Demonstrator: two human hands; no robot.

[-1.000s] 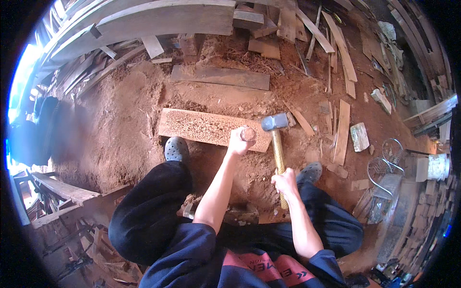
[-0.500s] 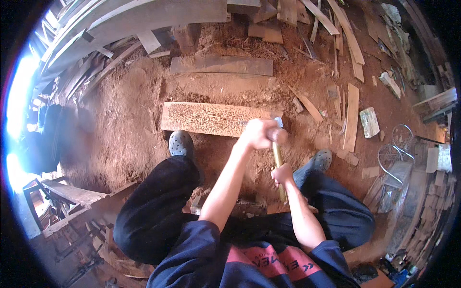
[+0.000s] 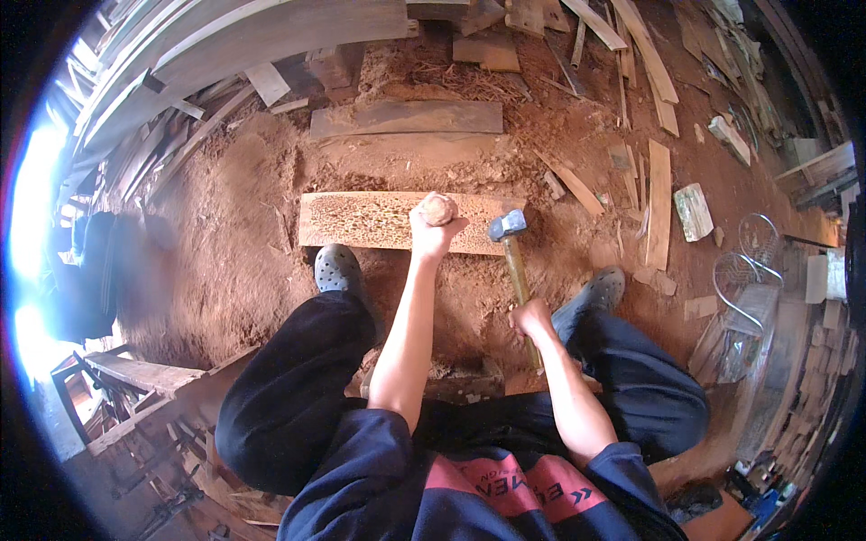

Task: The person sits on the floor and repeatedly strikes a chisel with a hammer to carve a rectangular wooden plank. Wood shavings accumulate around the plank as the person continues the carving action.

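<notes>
At near right, the right hand (image 3: 532, 320) clamps a yellowish-handled, grey-headed hammer (image 3: 515, 263), forearm (image 3: 572, 404) slanting inward. Farther out, the left hand (image 3: 434, 236), closed round a brown, round-ended tool (image 3: 439, 209), has shifted left, clear of the hammer, over a pale, pitted wooden plank (image 3: 356, 221) on reddish soil (image 3: 230, 225).

The left hand (image 3: 437, 236) now sits farther left; the hammer head (image 3: 508, 225) shows clear, right of its fingers.

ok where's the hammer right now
In the head view, the hammer is right of centre in the right grip, its metal head showing against the right end of the pitted board.
</notes>
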